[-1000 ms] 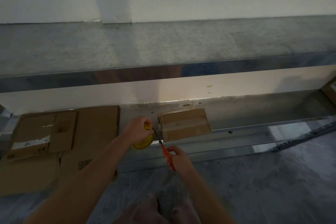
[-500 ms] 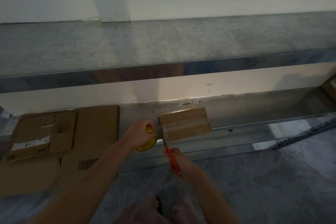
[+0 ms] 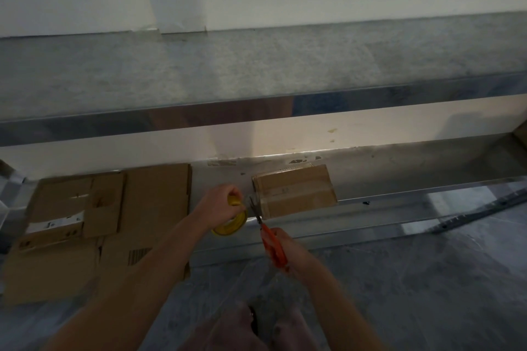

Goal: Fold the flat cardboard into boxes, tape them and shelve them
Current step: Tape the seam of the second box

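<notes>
A small folded cardboard box (image 3: 295, 189) stands on the bottom metal shelf (image 3: 399, 179), with clear tape across its top. My left hand (image 3: 221, 202) grips a yellow tape roll (image 3: 229, 224) just left of the box. A strip of tape seems to run from the roll to the box's left edge. My right hand (image 3: 281, 245) holds orange-handled scissors (image 3: 269, 239); their blades are parted at the box's left edge, by the tape.
Several flat cardboard sheets (image 3: 94, 225) lie at the left, on the shelf and the floor. A long upper metal shelf (image 3: 256, 71) overhangs the work. Another box corner (image 3: 521, 134) shows at the far right. My knees (image 3: 256, 328) are at the bottom.
The scissors have moved up to the box's left edge and their blades have parted. My left hand has shifted slightly with the roll.
</notes>
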